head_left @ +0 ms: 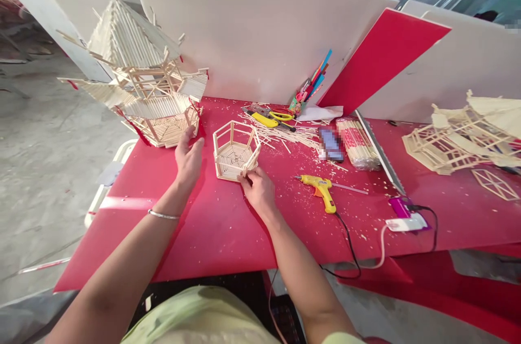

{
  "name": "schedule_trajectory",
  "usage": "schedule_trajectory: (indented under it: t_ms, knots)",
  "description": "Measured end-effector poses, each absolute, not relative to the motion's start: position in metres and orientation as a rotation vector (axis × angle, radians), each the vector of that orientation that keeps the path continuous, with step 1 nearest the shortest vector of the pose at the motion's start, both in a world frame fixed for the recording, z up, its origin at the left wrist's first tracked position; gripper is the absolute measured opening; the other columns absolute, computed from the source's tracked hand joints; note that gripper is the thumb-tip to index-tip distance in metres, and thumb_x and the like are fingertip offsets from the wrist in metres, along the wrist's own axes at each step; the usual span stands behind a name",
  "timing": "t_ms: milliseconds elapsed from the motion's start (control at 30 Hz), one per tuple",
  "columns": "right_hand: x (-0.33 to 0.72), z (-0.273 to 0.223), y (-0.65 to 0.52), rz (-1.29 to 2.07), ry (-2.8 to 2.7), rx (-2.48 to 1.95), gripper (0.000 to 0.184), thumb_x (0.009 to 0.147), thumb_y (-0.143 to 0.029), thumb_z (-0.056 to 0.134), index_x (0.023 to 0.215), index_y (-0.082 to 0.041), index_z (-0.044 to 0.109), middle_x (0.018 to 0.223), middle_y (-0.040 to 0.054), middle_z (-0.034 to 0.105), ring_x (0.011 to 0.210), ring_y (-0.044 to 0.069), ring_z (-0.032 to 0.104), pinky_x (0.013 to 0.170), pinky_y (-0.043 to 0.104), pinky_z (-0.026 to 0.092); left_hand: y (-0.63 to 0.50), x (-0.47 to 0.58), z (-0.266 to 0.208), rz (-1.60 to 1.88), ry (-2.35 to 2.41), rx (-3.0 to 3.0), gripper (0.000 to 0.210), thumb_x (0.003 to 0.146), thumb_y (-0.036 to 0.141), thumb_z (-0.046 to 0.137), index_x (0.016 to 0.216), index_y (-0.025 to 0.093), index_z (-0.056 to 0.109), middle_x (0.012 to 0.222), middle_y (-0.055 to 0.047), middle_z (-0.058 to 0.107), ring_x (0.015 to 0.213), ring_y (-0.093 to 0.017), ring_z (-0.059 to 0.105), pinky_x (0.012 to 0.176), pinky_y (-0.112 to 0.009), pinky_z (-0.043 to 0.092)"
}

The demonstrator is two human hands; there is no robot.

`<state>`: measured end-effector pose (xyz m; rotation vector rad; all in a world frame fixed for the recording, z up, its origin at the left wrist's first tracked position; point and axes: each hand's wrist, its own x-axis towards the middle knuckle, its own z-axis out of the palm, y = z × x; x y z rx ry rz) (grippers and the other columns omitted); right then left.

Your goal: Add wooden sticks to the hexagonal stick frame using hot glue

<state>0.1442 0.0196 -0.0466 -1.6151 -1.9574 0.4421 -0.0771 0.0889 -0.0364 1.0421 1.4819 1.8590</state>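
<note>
Small hexagonal tray of pale wooden sticks (235, 158), railed on short posts, upright at mid-table; about as wide as deep, without a clear long axis. At its near-right corner, bare right hand (259, 190), nearer of the two, with thumb and fingers clamped on the stick edge; tray just beyond those fingertips and to their left. Farther left, apart from the tray, bare left hand (190, 158), silver-coloured metal bangle (163, 216) at the wrist, thumb spread away from the fingers. Just beside these, base corner of a tall pagoda model of pale sticks (157, 107) with red tassels; contact there unclear. Underneath, glossy red tabletop (215, 235), strewn with pale crumbs.

Right of the right hand, yellow glue gun (323, 189), nozzle toward the left. Beyond, scattered loose pale sticks (299, 139), dark phone (331, 144) and wrapped stick bundle (358, 143). Far right, second pale stick model (484, 116). Behind everything, tall white boards (252, 24) and a leaning red panel (386, 56); at far left, grey floor (32, 127).
</note>
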Motion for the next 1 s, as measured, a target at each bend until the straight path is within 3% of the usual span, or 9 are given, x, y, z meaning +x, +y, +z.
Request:
schedule_trajectory:
  t_ms: [100,200,333,600,1000]
  knots:
    - [0.144,-0.046,0.020,0.442,-1.959,-1.617,0.019,0.097,-0.041,0.068,0.102,-0.027,0.080,0.105,0.0045,0.073,0.091,0.020,0.070,0.073,0.027,0.048,0.114,-0.078,-0.025,1.865,1.362,0.951,0.046,0.083,0.024,0.071,0.129,0.023,0.067,0.138,-0.011,0.067,0.133,-0.023,0.061,0.109,-0.034,0.050]
    - [0.145,-0.045,0.020,0.437,-1.971,-1.620,0.018,0.098,-0.040,0.068,0.101,-0.026,0.080,0.106,0.0049,0.073,0.091,0.020,0.070,0.073,0.027,0.048,0.123,-0.075,-0.016,1.906,1.247,0.906,0.031,0.084,0.028,0.075,0.114,0.022,0.073,0.107,-0.008,0.075,0.105,-0.018,0.071,0.096,-0.030,0.056]
    - [0.145,-0.044,0.020,0.441,-1.979,-1.619,0.018,0.097,-0.038,0.068,0.103,-0.026,0.080,0.106,0.0048,0.073,0.092,0.020,0.070,0.071,0.027,0.047,0.118,-0.067,-0.008,1.961,1.175,0.891,0.017,0.082,0.033,0.079,0.091,0.020,0.076,0.079,-0.003,0.071,0.075,-0.012,0.067,0.079,-0.026,0.056]
    - [0.145,-0.045,0.019,0.439,-1.976,-1.600,0.018,0.098,-0.038,0.067,0.102,-0.027,0.080,0.108,0.0052,0.073,0.089,0.020,0.070,0.070,0.027,0.048,0.116,-0.062,-0.002,1.959,1.163,0.941,0.020,0.081,0.037,0.082,0.090,0.020,0.078,0.079,-0.003,0.071,0.070,-0.011,0.064,0.068,-0.025,0.053]
    - [0.146,-0.046,0.020,0.423,-1.984,-1.598,0.019,0.098,-0.039,0.066,0.104,-0.027,0.080,0.107,0.0051,0.074,0.089,0.020,0.070,0.069,0.027,0.048,0.114,-0.061,0.002,1.950,1.153,0.930,0.021,0.079,0.036,0.082,0.091,0.019,0.079,0.077,-0.002,0.072,0.068,-0.010,0.062,0.068,-0.023,0.051]
